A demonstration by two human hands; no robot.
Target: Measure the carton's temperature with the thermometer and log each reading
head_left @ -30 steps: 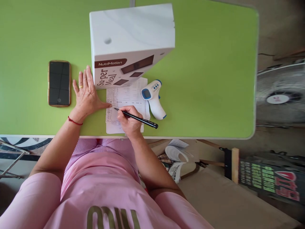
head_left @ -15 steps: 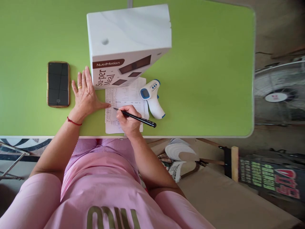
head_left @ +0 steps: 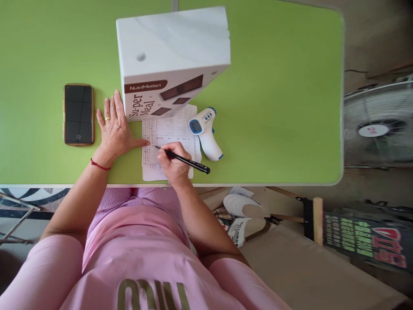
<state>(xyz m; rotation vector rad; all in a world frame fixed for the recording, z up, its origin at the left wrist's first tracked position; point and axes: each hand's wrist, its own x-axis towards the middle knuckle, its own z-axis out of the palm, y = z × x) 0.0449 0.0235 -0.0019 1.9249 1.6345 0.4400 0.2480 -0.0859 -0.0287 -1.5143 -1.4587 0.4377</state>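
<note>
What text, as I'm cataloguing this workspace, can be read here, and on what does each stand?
"NutriMotion": white cardboard box
"Su-per Meal": same box
Too small or blurred: writing on white paper sheets, black pen, blue-and-white plastic thermometer, white fan hub, dark item with coloured lettering, white printed label.
Cut off: olive letters on pink shirt.

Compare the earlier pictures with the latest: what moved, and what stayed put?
The tip of the pen, held in the right hand, has edged slightly rightward over the papers, away from the thumb of the left hand. Nothing was grasped or released. That hand, the box, phone and thermometer stayed put; their shared leftward drift in the picture looks like camera movement.
</note>
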